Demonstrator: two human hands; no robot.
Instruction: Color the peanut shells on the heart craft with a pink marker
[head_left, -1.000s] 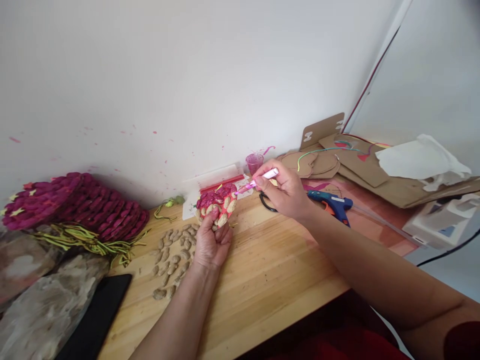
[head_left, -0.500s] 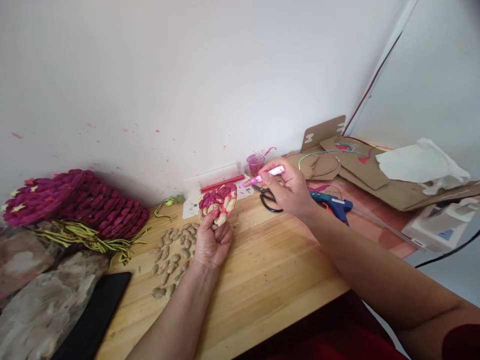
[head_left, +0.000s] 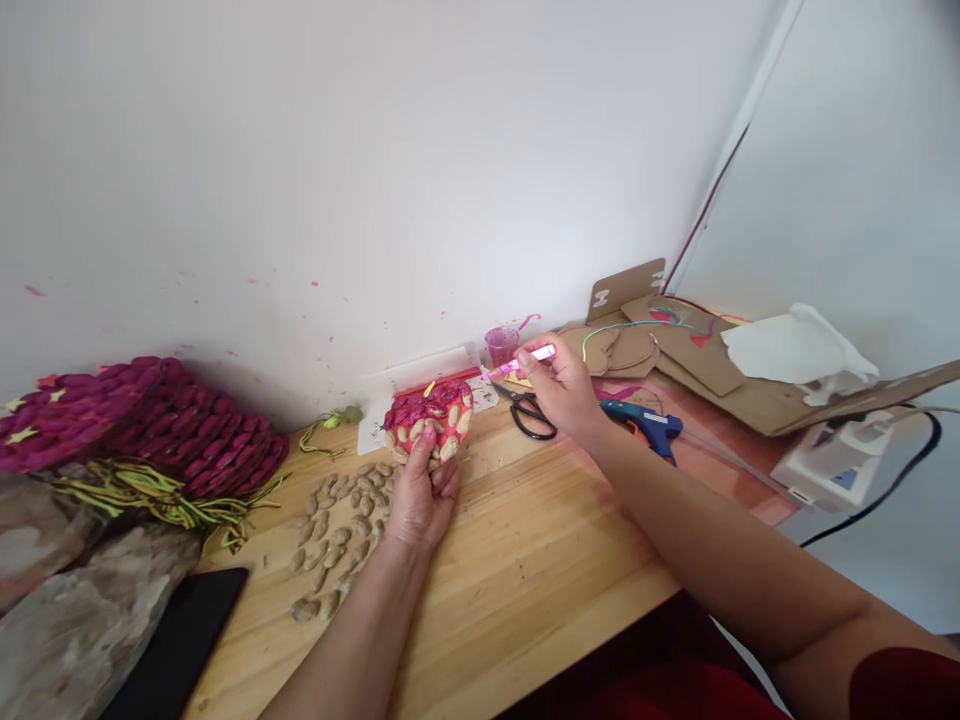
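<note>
My left hand (head_left: 421,495) grips a red craft piece (head_left: 453,418) by its near edge, thumb on top. Peanuts in their shells cover its face; those on the far side are painted magenta, the nearer ones are bare. A paintbrush (head_left: 541,354) with a white, pink-stained handle is pinched in my right hand (head_left: 564,388). Its tip points left, beside the craft piece and apart from it. Just behind the brush stands a clear cup (head_left: 501,345) stained with magenta paint. Black-handled scissors (head_left: 534,418) lie under and beside my right hand.
Loose peanuts (head_left: 330,545) lie left of my left forearm. Stacked magenta peanut pieces (head_left: 217,430) with yellow-green cords stand farther left, near plastic bags (head_left: 97,620). At right are a blue glue gun (head_left: 660,432), cardboard sheets (head_left: 690,370) and a white device (head_left: 832,465).
The view has shifted slightly right and up. The craft piece is turned a little more face-up in my left hand. The brush stays in my right hand near the cup.
</note>
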